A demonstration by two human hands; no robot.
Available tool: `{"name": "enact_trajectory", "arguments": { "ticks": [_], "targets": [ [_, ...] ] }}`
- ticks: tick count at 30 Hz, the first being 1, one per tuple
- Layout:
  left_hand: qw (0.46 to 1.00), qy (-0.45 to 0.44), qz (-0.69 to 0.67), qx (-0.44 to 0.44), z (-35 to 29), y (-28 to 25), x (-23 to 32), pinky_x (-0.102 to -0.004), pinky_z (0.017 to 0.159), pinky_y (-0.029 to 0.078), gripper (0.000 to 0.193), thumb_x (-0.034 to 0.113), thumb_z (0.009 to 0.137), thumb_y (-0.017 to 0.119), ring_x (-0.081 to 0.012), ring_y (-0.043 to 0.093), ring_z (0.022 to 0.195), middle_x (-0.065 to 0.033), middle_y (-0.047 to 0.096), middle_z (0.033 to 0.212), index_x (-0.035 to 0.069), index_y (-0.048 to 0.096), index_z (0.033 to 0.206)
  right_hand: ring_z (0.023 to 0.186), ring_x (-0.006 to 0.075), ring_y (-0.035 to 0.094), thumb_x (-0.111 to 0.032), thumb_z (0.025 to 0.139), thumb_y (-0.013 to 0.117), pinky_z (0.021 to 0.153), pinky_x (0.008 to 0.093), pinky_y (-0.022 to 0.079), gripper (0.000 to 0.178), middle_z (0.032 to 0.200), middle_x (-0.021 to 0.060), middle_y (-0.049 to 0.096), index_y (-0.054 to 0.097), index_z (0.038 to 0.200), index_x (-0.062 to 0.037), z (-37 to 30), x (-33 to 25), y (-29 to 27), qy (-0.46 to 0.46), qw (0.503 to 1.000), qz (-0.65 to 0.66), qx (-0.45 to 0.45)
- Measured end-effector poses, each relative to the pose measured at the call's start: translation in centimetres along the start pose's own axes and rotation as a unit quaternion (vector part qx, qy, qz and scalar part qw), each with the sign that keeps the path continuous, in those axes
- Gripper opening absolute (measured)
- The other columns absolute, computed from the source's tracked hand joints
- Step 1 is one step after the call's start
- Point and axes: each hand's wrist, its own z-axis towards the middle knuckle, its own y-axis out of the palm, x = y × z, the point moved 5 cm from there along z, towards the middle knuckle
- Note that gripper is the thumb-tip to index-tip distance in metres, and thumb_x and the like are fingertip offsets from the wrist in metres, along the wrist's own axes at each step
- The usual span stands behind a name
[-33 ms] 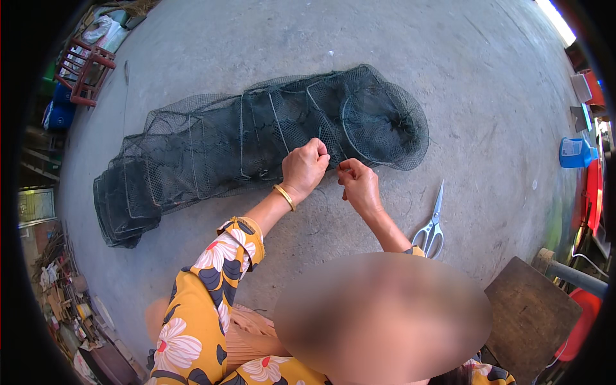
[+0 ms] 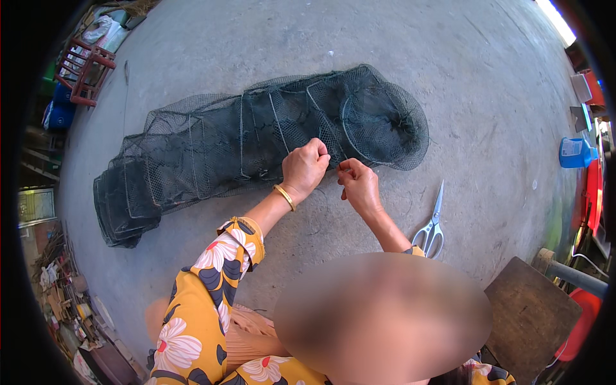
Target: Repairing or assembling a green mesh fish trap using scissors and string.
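Observation:
A long, dark green mesh fish trap (image 2: 215, 144) lies stretched across the concrete floor, with thin rectangular frames along it and a round hoop near its right end. Over its near edge, my left hand (image 2: 306, 168) is closed in a pinch, a gold bangle on the wrist. My right hand (image 2: 362, 187) sits just to the right and a little nearer, thumb and fingers pressed together beside the netting. Whatever the fingertips hold is too small or hidden to make out. Silver scissors (image 2: 434, 221) rest on the floor, right of my right forearm, their blades partly spread.
A dark square board or stool top (image 2: 534, 319) stands at the lower right. Along the right side are a blue jug (image 2: 575, 153) and red items. At the far left stands a reddish wooden stool (image 2: 83, 70); piled wood scraps (image 2: 70, 305) line the lower left.

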Motion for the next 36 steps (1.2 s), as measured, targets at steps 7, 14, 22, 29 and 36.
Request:
{"name": "enact_trajectory", "arguments": {
  "ticks": [7,14,22,29,36],
  "targets": [
    [0.999,0.036,0.003,0.009,-0.5,0.5,0.2,-0.0387,0.058,0.049,0.011,0.018,0.080,0.066,-0.0279,0.065,0.065,-0.0089,0.064,0.066,0.008,0.062,0.083,0.059,0.0166,0.067,-0.004,0.086,0.057,0.045,0.0281,0.051,0.020,0.070,0.0108,0.064,0.055,0.105,0.0023,1.1,0.0,0.4,0.043,0.994,0.102,-0.015],
    [0.999,0.042,-0.006,0.006,-0.8,0.1,0.3,-0.0385,0.059,0.050,0.011,0.019,0.083,0.063,-0.0292,0.067,0.066,-0.0104,0.066,0.068,0.008,0.064,0.086,0.058,0.0175,0.067,-0.012,0.091,0.057,0.047,0.0290,0.054,0.022,0.072,0.0115,0.065,0.055,0.108,0.0012,2.7,-2.3,1.3,0.005,0.989,0.128,-0.071],
    [0.998,0.059,-0.030,0.018,-0.8,0.6,1.0,-0.0367,0.057,0.049,0.010,0.016,0.080,0.066,-0.0254,0.066,0.064,-0.0097,0.066,0.067,0.008,0.066,0.084,0.059,0.0147,0.063,-0.015,0.089,0.060,0.051,0.0252,0.051,0.017,0.076,0.0089,0.067,0.063,0.085,0.0009,4.1,-3.3,-3.6,-0.163,0.976,-0.087,0.113],
    [0.998,0.023,-0.042,0.029,-0.8,-1.0,-0.4,-0.0343,0.054,0.046,0.010,0.015,0.078,0.068,-0.0208,0.061,0.055,-0.0066,0.062,0.061,0.006,0.064,0.080,0.061,0.0101,0.051,-0.023,0.098,0.052,0.051,0.0217,0.043,0.017,0.087,0.0100,0.063,0.052,0.103,-0.0065,-5.7,-4.6,-19.3,-0.049,0.878,0.459,0.125],
    [0.995,-0.042,-0.086,-0.039,-0.4,-0.1,-1.0,-0.0362,0.060,0.049,0.012,0.017,0.081,0.066,-0.0245,0.063,0.061,-0.0088,0.064,0.066,0.006,0.062,0.084,0.060,0.0107,0.047,-0.022,0.098,0.052,0.054,0.0227,0.041,0.012,0.078,-0.0001,0.053,0.055,0.101,-0.0110,-20.5,10.5,-38.7,0.000,0.836,0.415,0.358]
  ]
}}
